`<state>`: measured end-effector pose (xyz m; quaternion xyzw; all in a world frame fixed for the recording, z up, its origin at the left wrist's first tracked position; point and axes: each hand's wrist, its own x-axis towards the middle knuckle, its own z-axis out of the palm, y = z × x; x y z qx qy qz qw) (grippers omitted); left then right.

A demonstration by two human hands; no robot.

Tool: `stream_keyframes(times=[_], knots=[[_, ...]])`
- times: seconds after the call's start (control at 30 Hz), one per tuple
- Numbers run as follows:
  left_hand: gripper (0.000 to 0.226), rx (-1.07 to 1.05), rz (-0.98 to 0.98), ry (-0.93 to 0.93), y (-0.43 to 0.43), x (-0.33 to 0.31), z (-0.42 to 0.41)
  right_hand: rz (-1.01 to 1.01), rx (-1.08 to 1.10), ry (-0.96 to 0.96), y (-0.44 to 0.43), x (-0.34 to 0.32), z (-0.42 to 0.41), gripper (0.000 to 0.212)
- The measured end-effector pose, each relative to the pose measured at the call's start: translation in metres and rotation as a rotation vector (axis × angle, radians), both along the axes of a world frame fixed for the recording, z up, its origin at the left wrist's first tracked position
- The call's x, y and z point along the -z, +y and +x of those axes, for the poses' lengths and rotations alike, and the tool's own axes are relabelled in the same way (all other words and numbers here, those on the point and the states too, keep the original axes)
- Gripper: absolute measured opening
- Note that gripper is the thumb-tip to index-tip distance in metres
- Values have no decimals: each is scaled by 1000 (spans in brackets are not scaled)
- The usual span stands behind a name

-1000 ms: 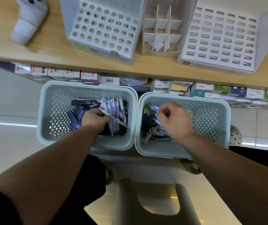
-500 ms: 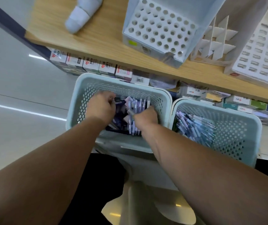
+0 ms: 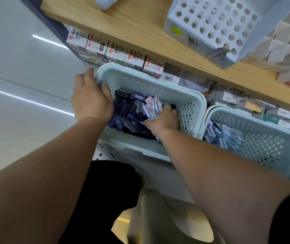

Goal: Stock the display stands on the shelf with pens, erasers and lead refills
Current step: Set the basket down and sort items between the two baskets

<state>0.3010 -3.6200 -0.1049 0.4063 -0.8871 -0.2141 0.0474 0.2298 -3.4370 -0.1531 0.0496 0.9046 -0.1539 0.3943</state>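
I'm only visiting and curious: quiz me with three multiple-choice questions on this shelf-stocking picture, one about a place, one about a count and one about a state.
1. Where is the right hand?
A) inside the left basket
B) in a pocket
C) behind the person's back

2. How many perforated baskets are there?
A) one
B) two
C) four

3. What state are the round holes of the display stand in?
A) all filled
B) empty
C) taped over

Answers:
1 A: it lies among the pens in that basket.
2 B: the left basket and the right basket stand side by side.
3 B: every hole in view is bare.
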Motion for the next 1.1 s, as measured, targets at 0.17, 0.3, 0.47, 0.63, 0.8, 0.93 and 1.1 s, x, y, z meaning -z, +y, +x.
stream_keyframes(times=[0.17,0.3,0.47,0.63,0.8,0.93,1.1], knots=[[36,10,29,27,2,1,-2,-95,-142,-52,1,0,-6,74],[35,28,5,-1,3,3,-2,-163,-200,-101,6,-4,-11,62],[36,41,9,-30,2,2,-2,-282,-122,-105,11,-13,-10,35],[40,56,56,-86,2,-2,-5,-474,-127,-135,13,-51,-6,52],[47,77,131,-137,-1,-9,-8,-700,-15,-243,49,-124,-27,11],[61,87,115,-214,4,-15,-7,-646,-103,-450,111,-158,-57,15],[89,288,-186,-360,45,-29,-9,-487,57,-478,194,-131,-74,19]])
